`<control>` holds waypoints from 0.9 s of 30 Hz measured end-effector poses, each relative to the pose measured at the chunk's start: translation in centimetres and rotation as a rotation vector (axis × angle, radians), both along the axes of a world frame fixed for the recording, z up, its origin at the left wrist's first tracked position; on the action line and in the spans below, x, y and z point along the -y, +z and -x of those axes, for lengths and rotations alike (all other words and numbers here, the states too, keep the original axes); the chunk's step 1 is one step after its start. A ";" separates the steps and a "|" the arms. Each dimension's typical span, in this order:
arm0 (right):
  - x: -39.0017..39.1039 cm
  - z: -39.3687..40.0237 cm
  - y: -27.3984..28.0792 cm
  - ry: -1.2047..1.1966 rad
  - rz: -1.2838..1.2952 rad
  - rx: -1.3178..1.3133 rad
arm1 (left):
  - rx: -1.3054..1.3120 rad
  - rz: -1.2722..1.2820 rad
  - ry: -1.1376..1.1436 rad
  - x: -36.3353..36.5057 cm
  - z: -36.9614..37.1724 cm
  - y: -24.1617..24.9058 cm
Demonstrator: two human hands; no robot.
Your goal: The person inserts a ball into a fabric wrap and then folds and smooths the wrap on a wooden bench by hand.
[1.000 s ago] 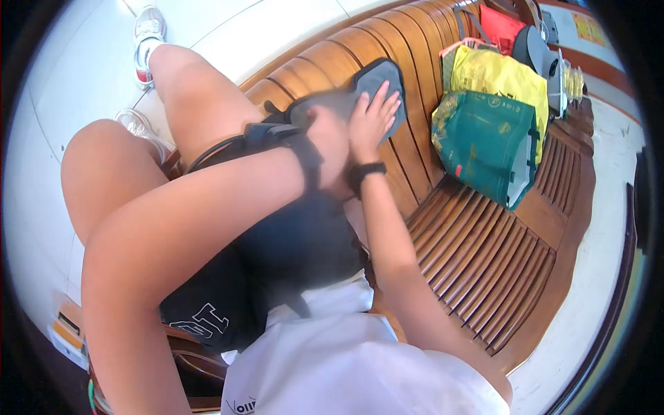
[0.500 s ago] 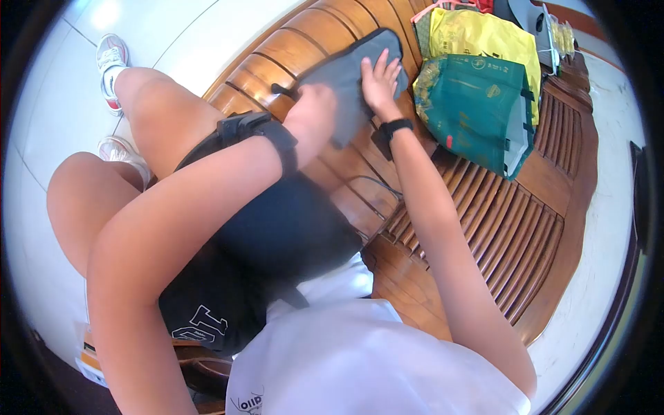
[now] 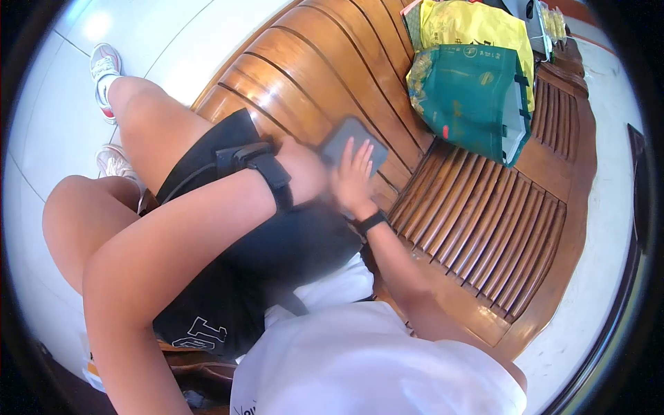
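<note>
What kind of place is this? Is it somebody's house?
Probably a sitting room in a home, though it could be a waiting area. There's a polished wooden bench, shiny floor tiles, and a green bag on the bench.

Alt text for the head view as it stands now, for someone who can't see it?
A seated person's right hand lies spread on a flat dark-grey item, the blurred left hand close beside it, near black shorts. Around them is a glossy brown slatted wooden bench, with a green printed bag and a yellow plastic bag farther along.
</note>
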State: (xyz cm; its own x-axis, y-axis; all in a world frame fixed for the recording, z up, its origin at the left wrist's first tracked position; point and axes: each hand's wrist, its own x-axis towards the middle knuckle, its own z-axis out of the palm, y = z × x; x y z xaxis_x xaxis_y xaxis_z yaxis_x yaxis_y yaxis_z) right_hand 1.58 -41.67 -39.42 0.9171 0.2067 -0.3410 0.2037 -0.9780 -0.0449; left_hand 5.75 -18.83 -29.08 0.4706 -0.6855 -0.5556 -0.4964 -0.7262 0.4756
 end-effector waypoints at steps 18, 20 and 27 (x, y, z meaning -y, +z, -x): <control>2.9 -8.3 1.5 0.027 -0.064 -0.140 | 0.408 0.121 -0.031 0.7 -2.8 -2.4; 2.5 -6.3 1.9 0.026 -0.063 -0.129 | 0.405 0.097 -0.045 0.9 -2.7 -2.6; 1.6 -7.3 0.2 0.033 -0.003 0.037 | 0.445 0.105 -0.072 0.5 -1.2 -3.0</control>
